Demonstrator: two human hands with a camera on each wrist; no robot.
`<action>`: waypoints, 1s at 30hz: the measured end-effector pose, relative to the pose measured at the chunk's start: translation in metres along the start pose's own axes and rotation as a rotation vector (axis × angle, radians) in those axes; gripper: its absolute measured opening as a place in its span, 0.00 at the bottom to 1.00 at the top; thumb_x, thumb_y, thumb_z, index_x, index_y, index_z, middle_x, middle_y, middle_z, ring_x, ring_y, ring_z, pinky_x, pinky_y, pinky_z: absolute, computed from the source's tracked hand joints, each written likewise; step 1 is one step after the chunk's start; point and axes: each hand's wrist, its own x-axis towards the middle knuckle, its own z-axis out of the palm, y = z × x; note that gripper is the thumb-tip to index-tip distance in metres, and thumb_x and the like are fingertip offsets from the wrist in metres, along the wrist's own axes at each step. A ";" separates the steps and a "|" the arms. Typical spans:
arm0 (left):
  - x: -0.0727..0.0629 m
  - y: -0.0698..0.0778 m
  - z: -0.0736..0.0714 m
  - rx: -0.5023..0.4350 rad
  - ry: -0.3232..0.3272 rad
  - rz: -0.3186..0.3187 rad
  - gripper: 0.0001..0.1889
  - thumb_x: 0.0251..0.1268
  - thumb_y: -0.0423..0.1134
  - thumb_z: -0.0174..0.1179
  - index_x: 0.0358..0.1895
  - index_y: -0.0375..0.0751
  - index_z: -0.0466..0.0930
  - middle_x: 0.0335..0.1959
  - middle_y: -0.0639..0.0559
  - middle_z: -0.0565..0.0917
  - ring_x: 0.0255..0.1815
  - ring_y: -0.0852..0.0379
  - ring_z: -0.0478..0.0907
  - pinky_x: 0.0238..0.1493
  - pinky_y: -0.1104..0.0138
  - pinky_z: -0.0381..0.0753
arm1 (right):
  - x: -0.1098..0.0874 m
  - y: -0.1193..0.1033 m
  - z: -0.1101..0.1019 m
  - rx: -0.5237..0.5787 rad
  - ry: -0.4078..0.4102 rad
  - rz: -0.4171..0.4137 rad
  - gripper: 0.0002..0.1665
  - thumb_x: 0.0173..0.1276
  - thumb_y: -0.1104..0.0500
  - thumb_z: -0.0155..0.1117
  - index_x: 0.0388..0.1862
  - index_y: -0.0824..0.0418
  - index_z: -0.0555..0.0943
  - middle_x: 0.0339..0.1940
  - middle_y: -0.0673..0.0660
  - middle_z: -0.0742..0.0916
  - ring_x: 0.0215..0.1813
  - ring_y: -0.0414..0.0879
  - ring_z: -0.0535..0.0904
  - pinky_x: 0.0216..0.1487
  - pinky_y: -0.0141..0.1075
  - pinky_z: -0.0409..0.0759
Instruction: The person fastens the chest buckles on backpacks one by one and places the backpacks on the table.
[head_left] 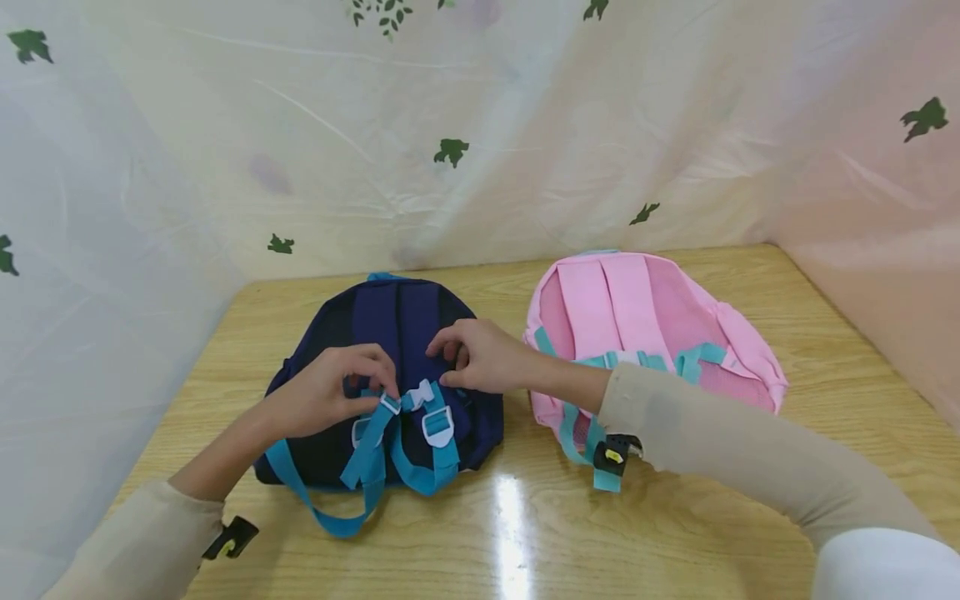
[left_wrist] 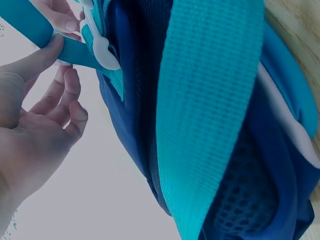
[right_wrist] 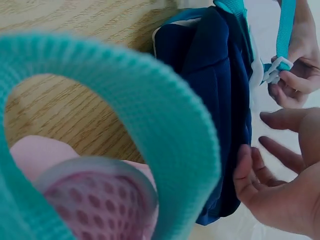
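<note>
A navy backpack (head_left: 415, 321) lies on the table with its shoulder straps facing up. My left hand (head_left: 330, 392) pinches a blue strap (head_left: 367, 458) beside a small white buckle piece (head_left: 390, 404). Close by, another white buckle part (head_left: 420, 393) sits on the webbing, and a white strap adjuster (head_left: 438, 427) lies below it. My right hand (head_left: 483, 357) is over the backpack's right side, fingers loosely bent and holding nothing. In the right wrist view, the fingertips (right_wrist: 243, 162) of that hand are at the backpack's edge; I cannot tell whether they touch.
To the right lies a pink backpack (head_left: 660, 304) with teal straps, under my right forearm. One teal strap (right_wrist: 185, 125) loops close to the right wrist camera. The wooden table (head_left: 600, 533) ends at a pale curtain (head_left: 337, 167) with leaf shapes.
</note>
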 end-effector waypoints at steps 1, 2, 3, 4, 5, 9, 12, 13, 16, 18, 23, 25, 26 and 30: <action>-0.001 0.000 -0.001 0.004 -0.007 0.000 0.14 0.60 0.21 0.70 0.37 0.48 0.89 0.44 0.57 0.83 0.40 0.58 0.77 0.34 0.64 0.76 | 0.000 -0.001 0.000 -0.002 -0.003 -0.021 0.19 0.68 0.65 0.72 0.57 0.66 0.84 0.44 0.58 0.85 0.38 0.43 0.81 0.42 0.29 0.82; -0.002 -0.001 -0.001 0.008 -0.016 0.000 0.15 0.60 0.21 0.69 0.38 0.48 0.89 0.44 0.56 0.82 0.39 0.59 0.76 0.33 0.65 0.76 | -0.001 -0.002 0.000 -0.010 -0.009 -0.044 0.18 0.67 0.65 0.73 0.56 0.66 0.85 0.43 0.58 0.85 0.37 0.42 0.81 0.41 0.29 0.81; -0.003 -0.001 -0.002 0.012 -0.026 0.000 0.15 0.60 0.21 0.69 0.38 0.48 0.90 0.43 0.56 0.81 0.37 0.59 0.76 0.32 0.66 0.75 | -0.001 -0.002 0.000 -0.017 -0.020 -0.065 0.18 0.67 0.64 0.73 0.55 0.65 0.85 0.42 0.57 0.85 0.36 0.41 0.80 0.40 0.28 0.81; -0.004 -0.001 -0.003 0.015 -0.037 0.001 0.14 0.60 0.21 0.68 0.39 0.47 0.90 0.42 0.57 0.81 0.36 0.60 0.75 0.31 0.67 0.75 | -0.001 -0.003 0.000 -0.023 -0.034 -0.087 0.17 0.67 0.64 0.73 0.54 0.65 0.86 0.41 0.56 0.85 0.35 0.40 0.80 0.39 0.28 0.80; -0.006 -0.002 -0.004 0.018 -0.051 0.002 0.14 0.61 0.21 0.68 0.40 0.46 0.91 0.41 0.57 0.80 0.34 0.61 0.74 0.30 0.68 0.74 | -0.001 -0.004 0.001 -0.029 -0.050 -0.108 0.17 0.67 0.64 0.74 0.53 0.65 0.86 0.40 0.56 0.85 0.34 0.39 0.79 0.39 0.28 0.80; -0.011 -0.002 -0.008 0.021 -0.103 0.000 0.10 0.65 0.26 0.67 0.45 0.42 0.90 0.35 0.59 0.77 0.30 0.63 0.71 0.29 0.69 0.73 | 0.001 -0.005 0.004 -0.073 -0.095 -0.148 0.17 0.66 0.61 0.76 0.52 0.64 0.87 0.36 0.54 0.85 0.33 0.37 0.77 0.38 0.27 0.78; -0.014 -0.002 -0.011 0.004 -0.146 -0.020 0.10 0.67 0.27 0.66 0.48 0.39 0.89 0.32 0.61 0.76 0.28 0.65 0.70 0.28 0.69 0.73 | 0.003 -0.005 0.006 -0.106 -0.102 -0.147 0.18 0.65 0.60 0.78 0.52 0.64 0.87 0.35 0.53 0.85 0.32 0.36 0.76 0.38 0.26 0.77; -0.015 -0.003 -0.012 -0.006 -0.161 -0.029 0.10 0.68 0.26 0.64 0.49 0.38 0.89 0.32 0.61 0.75 0.27 0.66 0.70 0.28 0.70 0.73 | 0.003 -0.006 0.006 -0.119 -0.099 -0.148 0.18 0.64 0.60 0.78 0.52 0.64 0.87 0.35 0.54 0.85 0.32 0.36 0.76 0.38 0.26 0.77; -0.017 -0.006 -0.015 -0.042 -0.201 -0.060 0.13 0.70 0.23 0.59 0.50 0.36 0.88 0.30 0.62 0.76 0.26 0.65 0.72 0.28 0.70 0.74 | 0.005 -0.007 0.007 -0.152 -0.093 -0.144 0.19 0.63 0.59 0.79 0.52 0.64 0.87 0.36 0.54 0.85 0.31 0.36 0.75 0.38 0.26 0.76; -0.019 -0.008 -0.017 -0.073 -0.207 -0.080 0.15 0.70 0.21 0.55 0.51 0.35 0.88 0.29 0.61 0.78 0.26 0.62 0.74 0.29 0.70 0.74 | 0.006 -0.008 0.008 -0.170 -0.093 -0.140 0.19 0.63 0.58 0.79 0.51 0.63 0.87 0.37 0.54 0.85 0.31 0.36 0.75 0.38 0.26 0.76; -0.024 -0.009 -0.022 -0.071 -0.160 -0.107 0.12 0.72 0.25 0.56 0.50 0.34 0.89 0.36 0.57 0.85 0.31 0.60 0.79 0.33 0.68 0.78 | 0.006 -0.008 0.010 -0.181 -0.087 -0.128 0.16 0.64 0.58 0.79 0.48 0.62 0.88 0.38 0.53 0.85 0.32 0.35 0.75 0.38 0.25 0.76; -0.025 -0.008 -0.023 -0.048 -0.149 -0.118 0.10 0.73 0.29 0.59 0.49 0.35 0.89 0.39 0.57 0.86 0.33 0.62 0.79 0.34 0.67 0.80 | 0.006 -0.008 0.011 -0.179 -0.074 -0.132 0.15 0.63 0.58 0.80 0.47 0.61 0.88 0.39 0.53 0.85 0.32 0.35 0.75 0.38 0.25 0.76; -0.026 -0.008 -0.023 -0.038 -0.145 -0.128 0.09 0.73 0.31 0.61 0.48 0.37 0.89 0.40 0.58 0.86 0.34 0.63 0.80 0.35 0.67 0.82 | 0.006 -0.008 0.012 -0.177 -0.068 -0.135 0.15 0.63 0.58 0.80 0.47 0.61 0.88 0.39 0.53 0.85 0.32 0.36 0.75 0.38 0.26 0.76; -0.027 -0.008 -0.024 -0.010 -0.136 -0.158 0.10 0.67 0.38 0.71 0.47 0.41 0.89 0.38 0.60 0.84 0.35 0.63 0.77 0.38 0.66 0.83 | 0.007 -0.007 0.015 -0.195 -0.058 -0.153 0.15 0.63 0.57 0.80 0.46 0.61 0.88 0.41 0.52 0.85 0.33 0.38 0.76 0.39 0.27 0.76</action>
